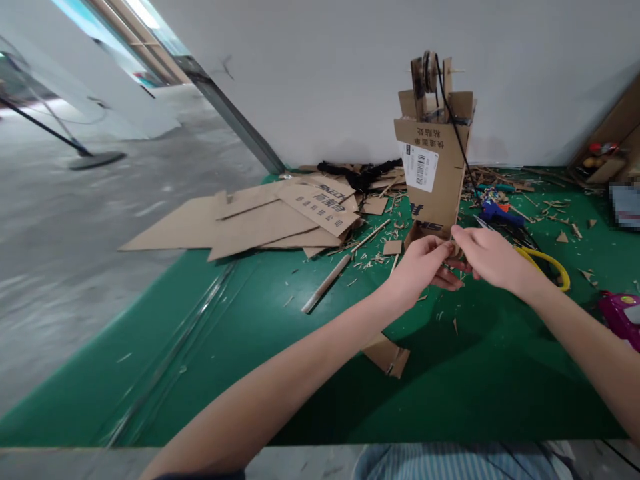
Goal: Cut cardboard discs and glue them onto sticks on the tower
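Observation:
My left hand (425, 265) and my right hand (486, 257) meet in front of a tall cardboard box (436, 180). Pinched between their fingers is a small cardboard piece (455, 251), mostly covered, so its full shape is hidden. Both hands are closed on it. The box stands upright, with a barcode label (420, 167) on its front. On top of it, cardboard uprights carry a wheel (429, 72), and a black cord (455, 127) runs down the right side. Scissors with yellow handles (553, 267) lie just right of my right hand.
Flat cardboard sheets (270, 217) are piled at the left on the green table (240, 347). A utility-knife-like grey stick (326, 285) and a cardboard scrap (387, 355) lie nearer. A blue glue gun (500, 213), a purple tool (620, 313) and scattered cardboard shreds are at the right.

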### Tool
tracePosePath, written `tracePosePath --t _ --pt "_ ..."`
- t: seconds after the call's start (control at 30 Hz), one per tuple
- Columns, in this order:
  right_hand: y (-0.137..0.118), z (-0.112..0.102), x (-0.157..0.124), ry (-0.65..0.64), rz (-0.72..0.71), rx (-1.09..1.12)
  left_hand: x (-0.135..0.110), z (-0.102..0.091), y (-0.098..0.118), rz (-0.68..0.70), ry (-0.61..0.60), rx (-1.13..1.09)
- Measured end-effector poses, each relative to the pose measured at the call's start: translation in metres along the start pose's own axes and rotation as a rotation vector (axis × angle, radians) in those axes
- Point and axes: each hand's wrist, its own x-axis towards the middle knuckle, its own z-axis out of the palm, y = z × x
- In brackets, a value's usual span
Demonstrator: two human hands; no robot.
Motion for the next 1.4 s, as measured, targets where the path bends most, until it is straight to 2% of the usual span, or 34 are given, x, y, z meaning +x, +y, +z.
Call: tracePosePath --t 0.1,0.3,0.53,0.73,1.0,1.23,1.4 --pt "0.004 0.018 0.004 0.100 -0.062 0.005 -0.001 0.000 -0.002 0.043 0.021 0.001" --pt "0.009 0.039 0.007 0.151 -0.078 0.301 0.002 0.000 -0.011 0.073 0.057 -0.064" --pt "0.010 0.056 0.003 0.119 -0.079 0.608 0.001 0.008 -0.024 0.209 0.156 -0.036" --pt "0.012 0.061 0.004 0.147 -0.045 0.735 -0.001 0.013 -0.021 0.161 0.176 -0.089" --pt "0.007 0.060 0.001 0.104 0.063 0.932 -0.003 0.016 -0.018 0.131 0.150 -0.152" --pt "0.018 0.067 0.003 0.136 -0.076 0.876 0.002 0.011 -0.029 0.317 0.168 0.020" --pt "0.018 0.066 0.002 0.123 -0.056 0.904 0.003 0.011 -0.030 0.287 0.146 -0.018"
